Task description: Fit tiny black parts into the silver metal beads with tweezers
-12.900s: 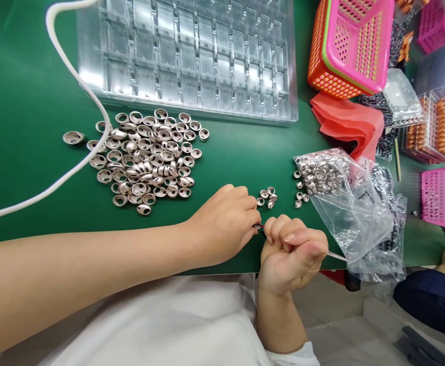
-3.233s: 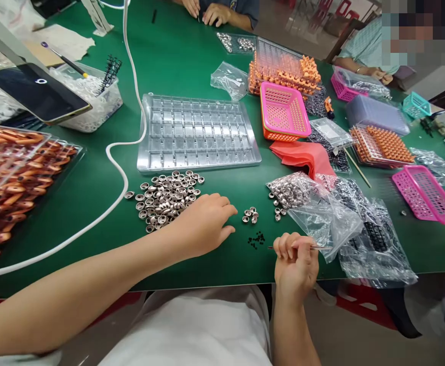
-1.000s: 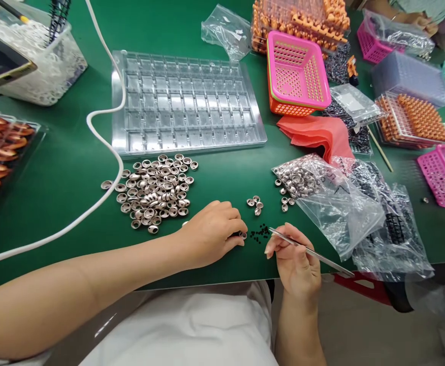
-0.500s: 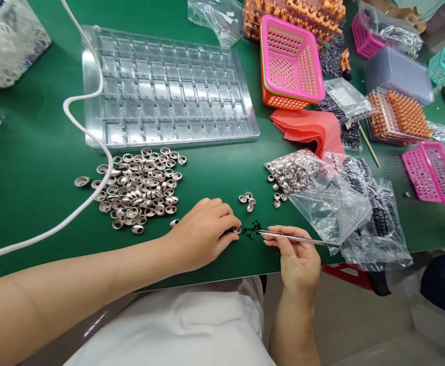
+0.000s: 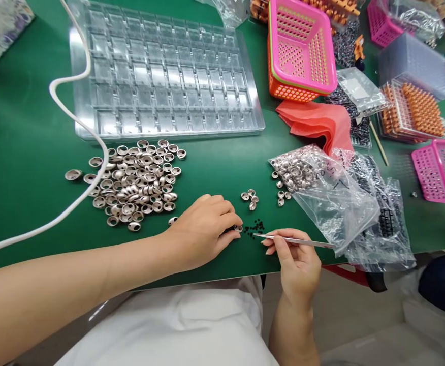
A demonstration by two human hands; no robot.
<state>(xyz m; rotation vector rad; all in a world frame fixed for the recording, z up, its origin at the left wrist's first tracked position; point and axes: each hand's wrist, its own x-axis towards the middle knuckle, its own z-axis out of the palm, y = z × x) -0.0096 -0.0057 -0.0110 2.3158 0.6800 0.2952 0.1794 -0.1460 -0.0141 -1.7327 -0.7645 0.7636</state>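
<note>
Green felt-looking mat (image 5: 24, 132), and I've got my left hand (image 5: 203, 231) pinching one small silvery metal cup (image 5: 238, 229) flat near the front edge. My right hand (image 5: 296, 259) is closed around thin steel tweezers (image 5: 293, 240), tips at a scatter of tiny black bits (image 5: 255, 227). A heap of shiny domed cups (image 5: 138, 180) sits further left; crinkly plastic bags (image 5: 340, 203) crowd the right.

Cups pile (image 5: 136, 183) left; bag (image 5: 321, 188) right; tray (image 5: 161, 71) behind.
</note>
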